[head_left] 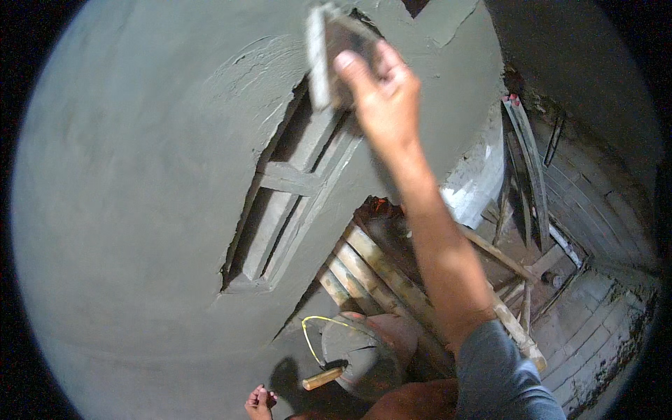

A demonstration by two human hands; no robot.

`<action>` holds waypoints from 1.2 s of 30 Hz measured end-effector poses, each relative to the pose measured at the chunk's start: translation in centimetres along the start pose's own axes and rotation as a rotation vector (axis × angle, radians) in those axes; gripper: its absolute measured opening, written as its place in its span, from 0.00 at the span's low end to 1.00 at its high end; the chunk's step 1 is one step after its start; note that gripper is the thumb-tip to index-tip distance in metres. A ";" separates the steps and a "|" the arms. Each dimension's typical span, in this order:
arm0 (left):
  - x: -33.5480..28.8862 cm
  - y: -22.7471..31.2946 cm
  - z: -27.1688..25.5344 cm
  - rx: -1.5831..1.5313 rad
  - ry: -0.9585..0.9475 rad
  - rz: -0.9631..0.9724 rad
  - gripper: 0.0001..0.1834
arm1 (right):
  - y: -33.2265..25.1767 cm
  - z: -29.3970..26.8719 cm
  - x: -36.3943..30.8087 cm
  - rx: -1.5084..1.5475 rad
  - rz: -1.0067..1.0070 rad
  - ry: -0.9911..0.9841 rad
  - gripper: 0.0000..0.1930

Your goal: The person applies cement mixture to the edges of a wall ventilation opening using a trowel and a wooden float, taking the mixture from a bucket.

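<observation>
float [334, 42]: over recess [288, 178] top end, wall contact unclear | long edge near-vertical in view, recess slants lower-left | right hand [386, 91] nearer, clamped on float | left hand [260, 403] far below, grip can't tell

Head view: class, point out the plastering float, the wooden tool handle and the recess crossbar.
Plastering float [348, 35]: head view, brownish face.
Wooden tool handle [323, 379]: head view, middle of grip.
Recess crossbar [288, 179]: head view, front face.
</observation>
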State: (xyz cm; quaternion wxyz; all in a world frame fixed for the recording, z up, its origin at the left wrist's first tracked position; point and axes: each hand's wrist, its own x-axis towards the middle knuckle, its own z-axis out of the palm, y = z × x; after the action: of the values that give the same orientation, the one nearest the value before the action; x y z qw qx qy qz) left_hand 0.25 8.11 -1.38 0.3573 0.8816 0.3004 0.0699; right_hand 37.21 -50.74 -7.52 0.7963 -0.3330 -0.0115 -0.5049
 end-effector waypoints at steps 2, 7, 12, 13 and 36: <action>-0.6 1.1 1.0 0.022 0.017 0.024 0.22 | -0.9 -1.0 3.1 0.038 0.070 -0.022 0.21; -0.7 0.5 0.4 -0.049 0.017 0.021 0.22 | -2.9 4.8 -1.7 0.077 0.105 -0.296 0.16; 0.7 3.0 3.3 0.034 -0.086 0.059 0.23 | -3.4 7.7 -9.6 0.265 0.323 -0.504 0.21; 0.9 2.9 3.2 0.021 -0.074 0.067 0.22 | -3.4 6.9 -9.8 0.394 0.354 -0.451 0.21; 2.7 -2.2 -0.3 -0.040 -0.035 -0.031 0.21 | 0.3 -1.7 -5.1 0.679 0.387 -0.007 0.19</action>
State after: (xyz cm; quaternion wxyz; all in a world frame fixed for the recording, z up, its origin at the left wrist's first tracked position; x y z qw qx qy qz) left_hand 1.33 11.08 -2.89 0.3812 0.8706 0.3062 0.0548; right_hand 34.39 -47.49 -10.84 0.9417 -0.0481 -0.1175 -0.3116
